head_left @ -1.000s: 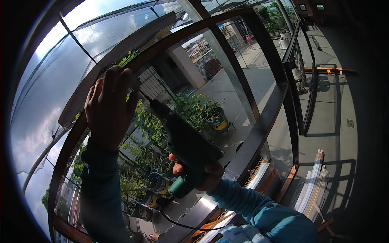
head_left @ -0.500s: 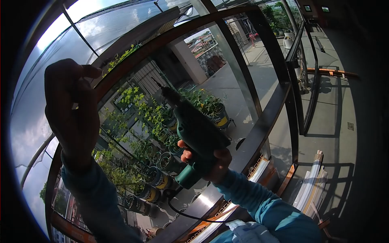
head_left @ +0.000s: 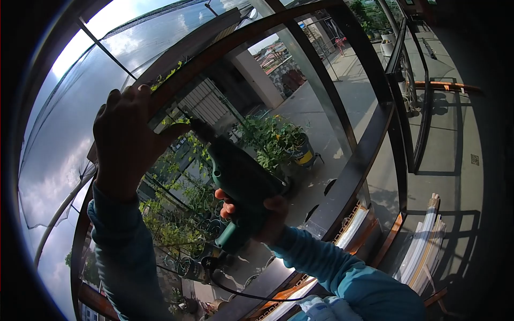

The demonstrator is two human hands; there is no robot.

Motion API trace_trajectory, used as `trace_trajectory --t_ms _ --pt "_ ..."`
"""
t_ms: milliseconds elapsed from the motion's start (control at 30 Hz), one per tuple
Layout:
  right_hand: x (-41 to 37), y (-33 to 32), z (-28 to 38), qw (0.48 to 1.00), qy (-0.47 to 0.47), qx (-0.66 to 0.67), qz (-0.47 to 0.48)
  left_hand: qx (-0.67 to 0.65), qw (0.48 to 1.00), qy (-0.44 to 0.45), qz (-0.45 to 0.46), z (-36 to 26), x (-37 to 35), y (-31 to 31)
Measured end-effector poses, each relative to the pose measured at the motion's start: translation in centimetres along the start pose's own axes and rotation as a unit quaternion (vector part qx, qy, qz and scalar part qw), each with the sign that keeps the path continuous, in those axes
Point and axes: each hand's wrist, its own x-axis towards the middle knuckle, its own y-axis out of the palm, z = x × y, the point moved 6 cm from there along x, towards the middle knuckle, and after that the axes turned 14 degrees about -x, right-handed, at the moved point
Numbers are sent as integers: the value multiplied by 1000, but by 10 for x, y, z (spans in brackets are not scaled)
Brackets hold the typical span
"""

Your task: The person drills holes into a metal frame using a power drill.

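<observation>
A green corded power drill (head_left: 243, 174) is in my right hand (head_left: 254, 214), whose fingers wrap round its handle. Its dark chuck and bit point up and left, with the tip close to a dark metal frame bar (head_left: 198, 61). My left hand (head_left: 128, 134) is raised at the left, fingers spread over that bar, the thumb stretched toward the drill's front end. Whether the thumb touches the drill or bit I cannot tell. The black cord (head_left: 241, 293) hangs from the handle and runs right, past my sleeve.
Potted plants (head_left: 278, 136) stand beyond the frame. A wide dark metal beam (head_left: 348, 176) crosses diagonally at the right of the drill. Long white strips (head_left: 420, 249) lie on the floor at the lower right, and a metal frame (head_left: 420, 117) stands behind them.
My left hand has gone from curled fingers to spread ones and moved right onto the bar. The drill in my right hand has shifted up and left, its tip now nearer the bar.
</observation>
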Motion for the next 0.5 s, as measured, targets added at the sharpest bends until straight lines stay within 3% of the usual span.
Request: trace_trajectory --t_ms 100,200,500 --pt "-1 0 1 1000 12 6 12 -18 996 76 -50 -1 0 -1" --pt "-3 1 0 1000 18 -1 22 -33 999 37 -6 0 1 0" --pt "-1 4 3 999 23 -15 28 -36 999 36 2 2 0 0"
